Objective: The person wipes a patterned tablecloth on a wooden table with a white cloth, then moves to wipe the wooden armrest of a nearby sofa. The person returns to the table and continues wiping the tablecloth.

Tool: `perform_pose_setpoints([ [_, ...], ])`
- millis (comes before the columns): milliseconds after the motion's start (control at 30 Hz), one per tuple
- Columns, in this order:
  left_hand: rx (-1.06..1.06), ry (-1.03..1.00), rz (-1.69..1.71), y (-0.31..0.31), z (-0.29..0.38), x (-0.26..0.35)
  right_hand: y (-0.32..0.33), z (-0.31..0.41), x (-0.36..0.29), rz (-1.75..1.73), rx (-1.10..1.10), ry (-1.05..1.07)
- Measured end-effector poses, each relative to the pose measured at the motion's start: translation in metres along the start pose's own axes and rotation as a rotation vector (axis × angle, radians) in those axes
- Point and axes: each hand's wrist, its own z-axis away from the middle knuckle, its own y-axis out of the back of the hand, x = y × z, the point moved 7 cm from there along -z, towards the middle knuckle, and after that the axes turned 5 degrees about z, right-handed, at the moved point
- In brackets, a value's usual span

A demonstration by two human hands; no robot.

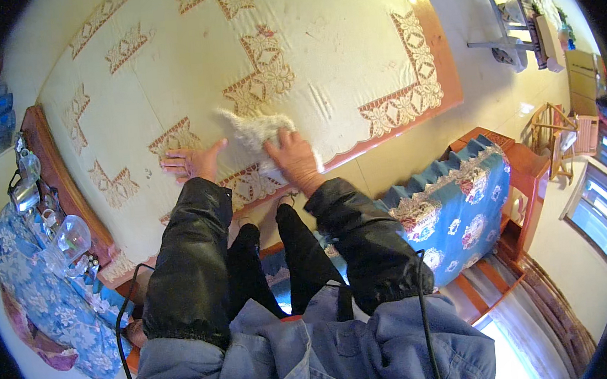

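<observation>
A cream tablecloth [319, 44] with brown lace-like cutwork patterns covers the table in front of me. My left hand [191, 162] lies flat on it, fingers and thumb spread, with nothing held. To its right, my right hand [294, 158] is pressed down on a rumpled, fluffy off-white cloth [261, 126], fingers curled over it. One corner of this cloth trails out towards the left and away from me. Part of it is hidden under my right palm. Both my forearms are in black sleeve covers.
A wooden ledge [67, 181] on the left bears glassware such as a clear glass [74, 232]. Beyond it is a blue floral cover [50, 305]. At right stands a wooden seat with a blue ruffled cover [460, 214]. A metal-framed rack [514, 18] is farther off.
</observation>
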Motion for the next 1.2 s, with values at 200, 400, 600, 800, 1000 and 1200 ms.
perform_pose_setpoints([
  [200, 0.026, -0.036, 0.022, 0.000, 0.002, -0.003, 0.040, 0.007, 0.208, 0.046, 0.242, -0.536],
  [400, 0.031, -0.030, 0.025, -0.001, 0.001, 0.000, 0.051, -0.068, 0.169, 0.093, 0.348, -0.628],
  [600, -0.026, -0.008, 0.000, 0.008, 0.008, 0.004, 0.016, -0.152, 0.036, 0.126, 0.069, -0.022],
  [800, -0.057, 0.006, -0.010, 0.015, 0.012, 0.009, 0.067, -0.101, 0.255, 0.126, 0.146, -0.685],
  [1000, -0.064, 0.016, -0.004, 0.017, 0.014, 0.010, 0.037, -0.076, 0.166, 0.234, 0.123, -0.494],
  [1200, -0.084, -0.004, -0.006, 0.009, 0.008, 0.007, 0.000, -0.011, 0.035, 0.034, -0.107, -0.094],
])
